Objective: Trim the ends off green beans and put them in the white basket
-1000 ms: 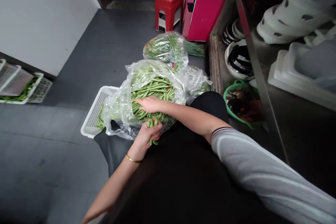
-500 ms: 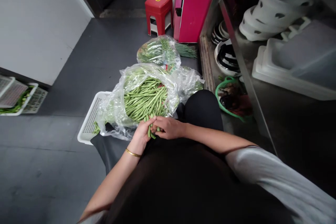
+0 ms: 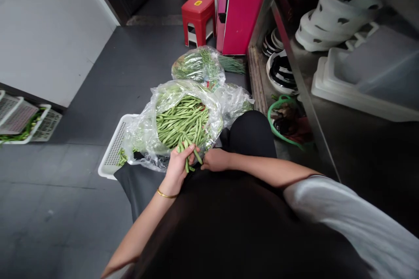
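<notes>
Left grip (image 3: 179, 166) closed round a small bunch of beans (image 3: 189, 153), held just before the open bag (image 3: 144, 135). Right grip (image 3: 214, 160) curled beside the bunch; its hold cannot be told. Risk judged: loosely bundled beans may slip to the floor (image 3: 65, 209). White lettering on the pink cabinet (image 3: 240, 22) not legible.

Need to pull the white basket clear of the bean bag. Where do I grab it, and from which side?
Probably by the bare left rim of the white basket, coming from the floor side on its left. The bag of beans covers its right part, and the left hand, holding a few beans, and the right hand crowd its near end.
</notes>
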`<state>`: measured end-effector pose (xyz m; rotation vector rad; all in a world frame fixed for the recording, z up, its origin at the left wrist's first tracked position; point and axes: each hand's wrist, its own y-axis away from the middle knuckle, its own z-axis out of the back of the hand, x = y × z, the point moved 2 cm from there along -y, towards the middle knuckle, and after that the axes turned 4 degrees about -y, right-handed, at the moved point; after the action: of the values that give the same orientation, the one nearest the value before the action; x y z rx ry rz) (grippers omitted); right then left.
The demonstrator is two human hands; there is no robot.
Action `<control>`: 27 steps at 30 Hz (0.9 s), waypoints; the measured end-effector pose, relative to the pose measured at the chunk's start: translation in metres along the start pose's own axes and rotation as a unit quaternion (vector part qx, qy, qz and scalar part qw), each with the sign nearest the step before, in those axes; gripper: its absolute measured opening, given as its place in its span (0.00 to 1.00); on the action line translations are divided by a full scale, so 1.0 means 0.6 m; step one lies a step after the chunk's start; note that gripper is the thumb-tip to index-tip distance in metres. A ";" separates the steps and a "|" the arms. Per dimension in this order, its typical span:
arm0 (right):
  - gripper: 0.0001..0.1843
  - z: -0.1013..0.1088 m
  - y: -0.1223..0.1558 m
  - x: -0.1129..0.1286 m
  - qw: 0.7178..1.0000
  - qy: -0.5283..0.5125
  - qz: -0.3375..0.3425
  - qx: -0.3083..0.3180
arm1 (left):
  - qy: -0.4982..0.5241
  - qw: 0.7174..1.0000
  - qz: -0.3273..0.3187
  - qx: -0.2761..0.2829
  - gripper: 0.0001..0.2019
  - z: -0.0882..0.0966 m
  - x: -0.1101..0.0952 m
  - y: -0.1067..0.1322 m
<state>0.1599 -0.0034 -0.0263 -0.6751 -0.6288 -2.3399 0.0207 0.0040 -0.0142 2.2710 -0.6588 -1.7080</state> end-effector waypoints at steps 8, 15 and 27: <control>0.18 0.077 0.007 -0.033 0.914 -0.404 -0.023 0.024 | -0.113 0.990 0.010 0.082 0.12 0.004 -0.012 0.028; 0.12 0.054 -0.038 -0.008 0.902 -0.389 -0.039 -0.181 | -0.019 0.995 0.066 0.071 0.09 0.000 0.000 0.013; 0.20 0.028 -0.024 0.009 0.921 -0.377 -0.041 -0.090 | 0.063 0.997 -0.011 -0.044 0.12 0.035 -0.016 0.001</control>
<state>0.1518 0.0138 -0.0144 -1.7016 -0.7703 -2.1800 -0.0018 0.0100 -0.0122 2.3109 -0.5240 -1.5544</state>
